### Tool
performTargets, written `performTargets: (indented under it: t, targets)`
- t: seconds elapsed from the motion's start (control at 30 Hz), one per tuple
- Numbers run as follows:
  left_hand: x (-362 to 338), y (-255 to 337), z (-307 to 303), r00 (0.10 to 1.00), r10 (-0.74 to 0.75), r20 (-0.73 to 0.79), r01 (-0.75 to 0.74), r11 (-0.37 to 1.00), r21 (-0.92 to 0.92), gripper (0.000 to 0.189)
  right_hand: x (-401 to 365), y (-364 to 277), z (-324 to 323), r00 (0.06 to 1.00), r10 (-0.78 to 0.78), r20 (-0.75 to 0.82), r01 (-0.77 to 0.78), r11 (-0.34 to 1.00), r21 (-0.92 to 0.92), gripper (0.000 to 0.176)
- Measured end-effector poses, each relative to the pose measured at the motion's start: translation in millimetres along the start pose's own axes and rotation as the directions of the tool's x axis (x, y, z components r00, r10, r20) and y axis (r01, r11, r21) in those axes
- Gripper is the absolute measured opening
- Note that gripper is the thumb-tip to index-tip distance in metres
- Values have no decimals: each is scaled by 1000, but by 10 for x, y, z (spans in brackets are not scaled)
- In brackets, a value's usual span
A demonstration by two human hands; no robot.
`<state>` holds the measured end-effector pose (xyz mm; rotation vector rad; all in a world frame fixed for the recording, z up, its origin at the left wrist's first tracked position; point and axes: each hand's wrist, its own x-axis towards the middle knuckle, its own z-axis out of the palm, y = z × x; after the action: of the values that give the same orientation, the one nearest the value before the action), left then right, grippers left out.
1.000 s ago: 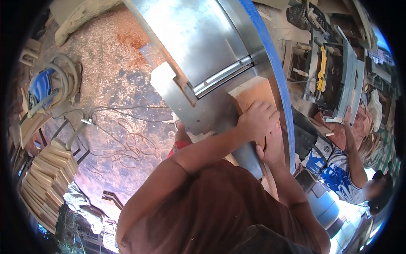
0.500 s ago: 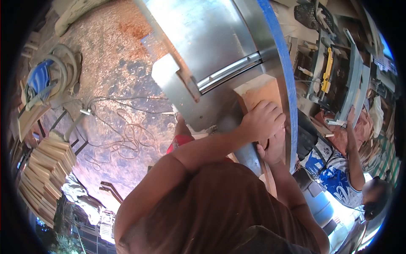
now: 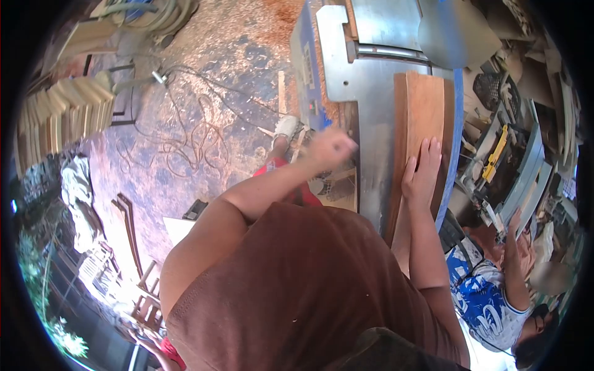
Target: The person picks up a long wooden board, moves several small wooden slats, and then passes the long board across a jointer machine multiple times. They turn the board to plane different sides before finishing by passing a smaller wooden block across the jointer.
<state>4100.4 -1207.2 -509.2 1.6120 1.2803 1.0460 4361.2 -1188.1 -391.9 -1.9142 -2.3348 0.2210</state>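
Sawdust and shavings cover the workshop floor (image 3: 204, 68), and the thing to steer by is the steel table (image 3: 371, 93) of the machine in front of you. On the right half of that table lies a long reddish-brown plank (image 3: 426, 105), set lengthwise, just inside the blue band (image 3: 456, 123) that runs along the table's right edge, with its near end reaching back toward your body. Your right hand (image 3: 422, 174) rests flat on the plank's top face near that near end, fingers stretched out and lying close side by side, palm down, gripping nothing. Your left hand (image 3: 331, 148) is off the table's left edge, apart from the plank; it looks balled up, but it is too blurred to tell whether it holds anything. Judging by its length and thickness, the plank should be stiff and fairly heavy, with a dry sawn face that gives the palm good friction yet slides easily on bare steel; it is best held with flat pressure from above or by its long edges, not by the end grain. Left of the table, loose cables (image 3: 185, 142) trail over the floor, and farther left stands a stack of cut boards (image 3: 68, 111). Right of the table, a co-worker in a blue patterned shirt (image 3: 482, 297) stands below a yellow-handled tool (image 3: 495, 154)
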Motion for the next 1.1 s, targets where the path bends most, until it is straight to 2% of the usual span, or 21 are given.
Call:
performTargets:
  t: [0.03,0.07,0.13,0.17,0.23,0.27,0.33,0.4,0.5,0.57,0.6,0.67,0.73,0.8,0.83,0.87,0.93,0.97,1.0,1.07,1.1]
  targets:
    - [-109,-203,-104,959,-276,-66,275,961,-17,20,-4,24,25,1000,-13,-29,13,1000,2,56]
    - [-168,-409,-154,840,-530,-119,527,848,-60,25,-28,43,41,998,-21,-54,21,1000,1,56]
    - [-257,-1115,63,858,-430,-281,467,881,80,48,-18,60,71,997,-25,-77,25,1000,-2,55]
    - [-233,-1259,143,864,-419,-278,455,887,79,48,-32,64,76,997,-16,-80,15,1000,-5,54]
    - [-112,-1446,309,769,-593,-238,617,786,34,68,-28,58,89,996,-5,-93,5,1000,-4,54]
    - [-67,-1547,398,779,-587,-221,607,794,31,68,-45,66,89,996,-1,-90,1,1000,3,53]
    - [-19,-1710,487,723,-687,-70,641,705,-303,95,-72,55,69,995,16,-100,-19,999,-28,52]
    - [-17,-1694,503,763,-646,-25,594,716,-366,96,-62,22,16,992,-23,-122,24,1000,14,52]
    - [-13,-1753,450,768,-640,-6,611,736,-293,96,-61,45,18,989,-25,-142,24,1000,-7,52]
    - [33,-1734,460,779,-623,-73,536,722,-437,100,-52,39,4,987,-39,-154,39,999,-6,52]
    - [89,-1711,461,791,-609,-67,525,730,-439,100,-20,42,3,985,-33,-169,31,999,-16,52]
    - [47,-1660,460,751,-654,-87,503,653,-567,104,-60,34,23,985,-23,-168,26,1000,17,53]
    - [103,-1638,355,781,-624,-28,502,654,-566,107,-32,58,43,983,-19,-182,21,1000,8,54]
    - [73,-1939,390,776,-631,11,567,691,-449,105,-74,67,96,978,-31,-205,32,999,2,54]
    - [65,-1987,373,789,-615,3,572,732,-369,95,-103,52,104,977,-18,-212,21,1000,11,54]
    - [51,-1819,299,793,-609,5,570,740,-357,95,-119,46,98,976,-15,-217,19,1000,14,54]
    - [68,-1256,199,849,-504,-157,484,862,-148,79,-89,51,85,970,-9,-245,14,1000,20,53]
    - [39,-1157,280,816,-367,-447,424,905,31,51,-102,62,108,970,-16,-244,20,1000,12,53]
    - [32,-894,297,822,-352,-447,412,910,42,51,-97,79,119,970,-24,-243,26,1000,3,53]
    - [0,-8,230,923,9,-385,75,976,202,31,-146,80,126,969,-20,-248,22,1000,7,54]
    - [107,447,304,929,164,-333,-112,979,169,24,-126,97,108,966,-35,-255,35,999,-7,54]
